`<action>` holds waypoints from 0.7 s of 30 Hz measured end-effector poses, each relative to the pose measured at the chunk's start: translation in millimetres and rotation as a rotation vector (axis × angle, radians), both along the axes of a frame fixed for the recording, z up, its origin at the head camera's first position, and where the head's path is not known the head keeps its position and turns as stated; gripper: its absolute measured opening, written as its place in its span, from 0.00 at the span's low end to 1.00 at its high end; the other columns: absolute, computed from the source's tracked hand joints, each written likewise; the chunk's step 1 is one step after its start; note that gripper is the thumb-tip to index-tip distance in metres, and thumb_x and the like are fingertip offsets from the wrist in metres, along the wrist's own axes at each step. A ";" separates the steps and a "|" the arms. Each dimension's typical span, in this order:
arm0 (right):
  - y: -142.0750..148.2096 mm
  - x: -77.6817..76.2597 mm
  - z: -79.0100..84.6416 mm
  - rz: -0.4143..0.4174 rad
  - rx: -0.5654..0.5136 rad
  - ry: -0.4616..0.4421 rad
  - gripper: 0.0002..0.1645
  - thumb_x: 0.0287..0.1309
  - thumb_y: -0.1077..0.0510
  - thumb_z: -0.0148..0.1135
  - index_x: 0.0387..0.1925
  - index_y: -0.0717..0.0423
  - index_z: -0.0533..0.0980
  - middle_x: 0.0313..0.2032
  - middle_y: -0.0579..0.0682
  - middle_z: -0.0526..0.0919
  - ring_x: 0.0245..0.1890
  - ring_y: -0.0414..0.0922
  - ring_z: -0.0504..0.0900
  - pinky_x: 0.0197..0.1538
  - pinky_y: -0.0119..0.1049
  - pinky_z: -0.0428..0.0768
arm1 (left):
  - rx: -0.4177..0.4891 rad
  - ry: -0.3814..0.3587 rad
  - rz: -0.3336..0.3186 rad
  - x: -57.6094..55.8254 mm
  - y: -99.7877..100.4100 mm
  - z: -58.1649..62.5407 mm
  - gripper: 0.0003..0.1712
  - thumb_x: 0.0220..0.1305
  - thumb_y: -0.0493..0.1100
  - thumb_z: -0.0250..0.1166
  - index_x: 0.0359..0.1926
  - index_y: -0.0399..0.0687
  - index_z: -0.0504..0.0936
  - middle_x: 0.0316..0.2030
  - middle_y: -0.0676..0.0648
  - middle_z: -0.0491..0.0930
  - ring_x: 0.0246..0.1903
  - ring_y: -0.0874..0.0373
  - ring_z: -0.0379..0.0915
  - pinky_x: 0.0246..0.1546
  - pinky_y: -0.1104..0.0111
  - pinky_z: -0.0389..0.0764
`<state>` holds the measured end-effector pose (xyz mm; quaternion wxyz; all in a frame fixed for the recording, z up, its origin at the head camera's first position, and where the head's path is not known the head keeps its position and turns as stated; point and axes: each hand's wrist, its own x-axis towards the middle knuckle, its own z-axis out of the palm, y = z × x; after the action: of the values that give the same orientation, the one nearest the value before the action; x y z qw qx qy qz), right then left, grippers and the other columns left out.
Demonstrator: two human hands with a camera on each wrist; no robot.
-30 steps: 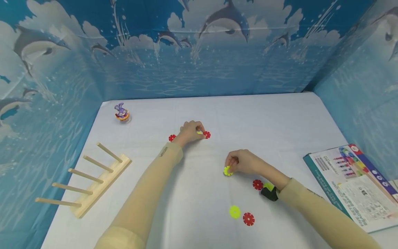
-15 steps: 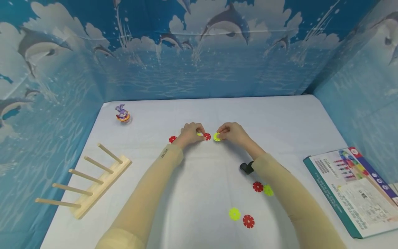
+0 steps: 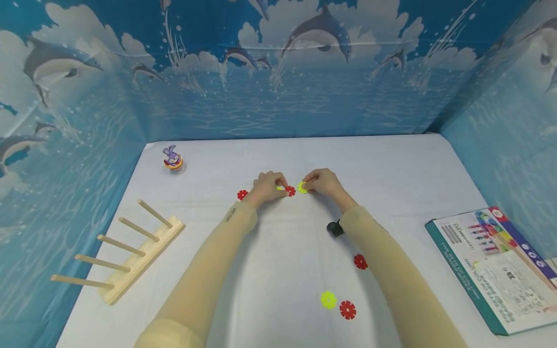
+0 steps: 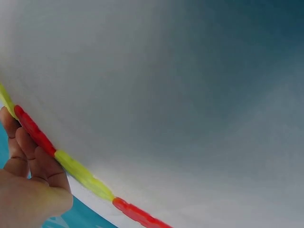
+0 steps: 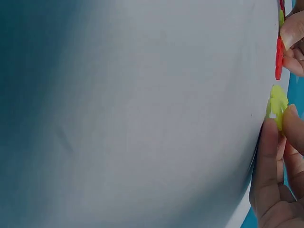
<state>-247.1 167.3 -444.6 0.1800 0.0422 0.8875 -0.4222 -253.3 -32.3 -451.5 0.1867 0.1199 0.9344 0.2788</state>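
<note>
Near the middle of the table, my left hand (image 3: 266, 186) pinches a red notched plastic disc (image 3: 290, 191). A sliver of yellow disc (image 3: 279, 187) shows between its thumb and fingers. In the left wrist view, alternating yellow (image 4: 83, 175) and red discs (image 4: 142, 214) run edge to edge in a row past the hand. Another red disc (image 3: 242, 195) shows left of that wrist. My right hand (image 3: 323, 182) pinches a yellow notched disc (image 5: 277, 107) between thumb and fingertips. A small gap separates this yellow disc from the red one.
Loose red (image 3: 347, 310) and yellow discs (image 3: 328, 299) lie nearer me, with another red disc (image 3: 360, 261) beside my right sleeve. A wooden peg stand (image 3: 145, 253) is at left, a purple rabbit figure (image 3: 173, 159) behind it. A printed box (image 3: 496, 270) lies at right.
My right hand has carried the yellow disc away from me and leftward, up close to the red disc. My left hand has stayed in place. The right sleeve now covers a loose yellow disc.
</note>
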 end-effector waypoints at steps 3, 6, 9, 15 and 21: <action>-2.3 -0.1 -1.7 0.007 0.029 0.008 0.13 0.59 0.58 0.67 0.44 0.60 0.82 0.38 0.54 0.84 0.32 0.41 0.80 0.40 0.31 0.78 | -0.002 0.001 -0.001 -0.2 0.4 -0.3 0.12 0.60 0.48 0.71 0.43 0.53 0.82 0.45 0.48 0.77 0.51 0.50 0.64 0.55 0.54 0.65; -5.2 0.7 -2.1 0.013 0.064 0.017 0.13 0.59 0.57 0.68 0.44 0.59 0.83 0.38 0.54 0.84 0.33 0.43 0.79 0.41 0.32 0.77 | -0.005 0.003 -0.004 -0.2 0.7 0.0 0.12 0.61 0.48 0.71 0.44 0.53 0.82 0.45 0.48 0.77 0.51 0.50 0.65 0.55 0.53 0.65; -7.5 1.3 -0.6 0.013 0.100 0.027 0.12 0.59 0.57 0.67 0.43 0.59 0.83 0.37 0.54 0.83 0.34 0.44 0.77 0.41 0.33 0.76 | -0.005 0.006 -0.005 -0.3 1.3 1.2 0.12 0.61 0.48 0.71 0.44 0.52 0.82 0.46 0.47 0.77 0.51 0.50 0.65 0.56 0.53 0.65; -10.2 2.0 1.1 0.000 0.122 0.043 0.11 0.59 0.59 0.67 0.42 0.61 0.83 0.35 0.54 0.83 0.33 0.44 0.76 0.39 0.33 0.74 | 0.007 0.006 -0.002 0.1 2.3 3.2 0.13 0.60 0.48 0.71 0.44 0.52 0.82 0.45 0.47 0.77 0.51 0.50 0.65 0.56 0.53 0.65; -12.1 4.0 0.4 0.010 0.137 0.042 0.10 0.59 0.59 0.66 0.41 0.61 0.82 0.36 0.54 0.82 0.33 0.44 0.75 0.37 0.31 0.73 | -0.006 0.003 -0.009 0.5 2.2 2.6 0.12 0.60 0.48 0.71 0.44 0.52 0.82 0.46 0.47 0.77 0.52 0.49 0.65 0.58 0.51 0.65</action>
<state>-243.1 155.2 -444.2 0.1601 0.0412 0.9181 -0.3603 -252.8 -30.1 -448.9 0.1868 0.1240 0.9350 0.2749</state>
